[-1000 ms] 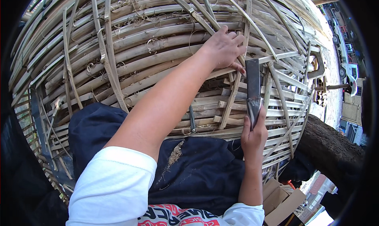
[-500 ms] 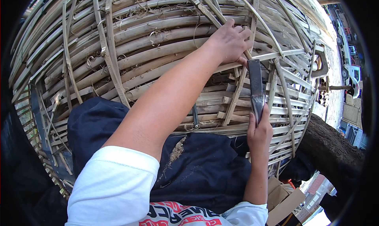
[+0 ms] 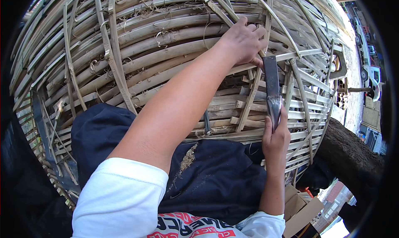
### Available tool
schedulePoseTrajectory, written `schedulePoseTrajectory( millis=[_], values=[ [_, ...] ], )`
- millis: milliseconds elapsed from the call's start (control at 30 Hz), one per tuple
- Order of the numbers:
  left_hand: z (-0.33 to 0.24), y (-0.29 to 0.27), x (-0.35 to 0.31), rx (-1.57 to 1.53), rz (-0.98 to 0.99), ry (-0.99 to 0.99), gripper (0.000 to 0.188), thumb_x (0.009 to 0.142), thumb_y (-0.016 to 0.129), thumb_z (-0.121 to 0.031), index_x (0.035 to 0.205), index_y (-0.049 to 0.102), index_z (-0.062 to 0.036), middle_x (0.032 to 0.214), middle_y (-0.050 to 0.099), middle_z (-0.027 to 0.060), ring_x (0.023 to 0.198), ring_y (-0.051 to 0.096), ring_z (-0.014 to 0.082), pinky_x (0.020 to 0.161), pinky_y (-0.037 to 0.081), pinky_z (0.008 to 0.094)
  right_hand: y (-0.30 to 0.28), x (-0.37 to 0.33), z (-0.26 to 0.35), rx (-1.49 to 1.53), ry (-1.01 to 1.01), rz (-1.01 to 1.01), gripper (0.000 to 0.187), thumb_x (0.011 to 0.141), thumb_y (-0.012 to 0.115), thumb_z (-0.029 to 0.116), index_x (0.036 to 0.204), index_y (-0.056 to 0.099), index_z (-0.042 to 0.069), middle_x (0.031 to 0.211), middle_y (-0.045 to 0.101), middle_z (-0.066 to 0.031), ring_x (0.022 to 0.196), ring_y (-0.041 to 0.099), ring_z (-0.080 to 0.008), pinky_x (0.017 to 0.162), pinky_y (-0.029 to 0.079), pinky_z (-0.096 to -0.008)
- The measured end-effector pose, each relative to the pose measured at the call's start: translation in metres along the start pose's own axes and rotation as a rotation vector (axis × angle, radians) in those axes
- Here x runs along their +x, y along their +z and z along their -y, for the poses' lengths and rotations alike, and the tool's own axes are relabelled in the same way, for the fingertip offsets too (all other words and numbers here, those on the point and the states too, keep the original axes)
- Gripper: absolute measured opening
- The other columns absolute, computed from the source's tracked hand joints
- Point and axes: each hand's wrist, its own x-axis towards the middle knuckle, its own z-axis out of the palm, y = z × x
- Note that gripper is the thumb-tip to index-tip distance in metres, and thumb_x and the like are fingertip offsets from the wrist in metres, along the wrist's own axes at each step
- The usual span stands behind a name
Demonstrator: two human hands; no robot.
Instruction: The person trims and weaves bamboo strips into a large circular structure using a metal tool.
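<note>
My right hand (image 3: 275, 138) is closed around the silvery grip of a knife (image 3: 272, 75), a dark, straight, square-ended blade pointing away from me. Farther up, my left hand (image 3: 244, 40) has its fingers wrapped round a bamboo strip (image 3: 216, 8), which slants down from the top toward the blade's end. The strip's lower end passes under my left fingers, close to the blade tip; whether they touch I cannot tell. Beneath both hands lies a large rounded framework of split bamboo slats (image 3: 166, 46), with thin curled shavings on it.
Dark cloth (image 3: 216, 175) covers my lap, with a patch of shavings (image 3: 185, 161) on it. A thick log (image 3: 353, 148) lies at the right, above an open cardboard box (image 3: 305, 213). A hollow block (image 3: 338, 64) and parked vehicles (image 3: 372, 73) stand beyond the slats.
The knife has shifted slightly to the right, its blade end a little farther from me. My left hand keeps its hold on the bamboo strip.
</note>
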Motion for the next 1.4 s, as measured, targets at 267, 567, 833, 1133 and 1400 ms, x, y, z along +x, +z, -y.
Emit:
schedulePoseTrajectory(
  millis=[267,567,833,1133,1400],
  values=[
    [-0.001,-0.003,0.004,-0.010,-0.027,-0.010,0.067,0.075,0.061,-0.075,0.105,0.069,-0.0161,0.106,0.061,0.0054,0.104,0.064,0.0203,0.095,0.041,0.0433,0.007,-0.005,-0.008,0.066,-0.076,-0.065,0.052,0.100,0.059,0.021,0.146,0.041,0.004,0.108,0.066,-0.0324,0.092,0.065,-0.0529,0.073,0.053,-0.0531],
    [-0.005,-0.003,0.001,-0.035,0.000,-0.014,0.061,0.076,0.066,-0.070,0.108,0.070,-0.0176,0.106,0.062,0.0049,0.103,0.065,0.0206,0.098,0.040,0.0438,0.006,-0.005,0.004,0.079,-0.099,-0.152,0.051,0.099,0.061,0.018,0.143,0.042,0.001,0.108,0.067,-0.0303,0.095,0.065,-0.0522,0.074,0.053,-0.0531],
    [0.000,0.001,0.003,-0.008,-0.058,-0.001,0.068,0.076,0.058,-0.077,0.108,0.070,-0.0176,0.108,0.061,0.0038,0.104,0.064,0.0195,0.098,0.040,0.0439,0.008,0.000,-0.003,0.079,-0.128,-0.179,0.051,0.100,0.061,0.020,0.144,0.042,0.001,0.106,0.067,-0.0306,0.092,0.067,-0.0506,0.073,0.054,-0.0509],
    [-0.004,0.000,-0.001,-0.002,-0.009,-0.035,0.069,0.077,0.057,-0.077,0.105,0.070,-0.0152,0.110,0.062,0.0045,0.106,0.064,0.0199,0.099,0.039,0.0451,0.013,-0.011,-0.009,0.139,-0.228,-0.239,0.051,0.101,0.060,0.019,0.144,0.040,-0.001,0.106,0.067,-0.0316,0.092,0.066,-0.0516,0.072,0.054,-0.0506],
    [-0.002,0.001,0.000,-0.014,-0.032,-0.026,0.068,0.077,0.057,-0.078,0.107,0.070,-0.0177,0.108,0.062,0.0046,0.106,0.063,0.0194,0.098,0.039,0.0447,0.018,-0.015,-0.007,0.162,-0.251,-0.349,0.051,0.104,0.057,0.024,0.143,0.040,-0.004,0.108,0.065,-0.0309,0.094,0.066,-0.0477,0.084,0.051,-0.0447]
  ],
)
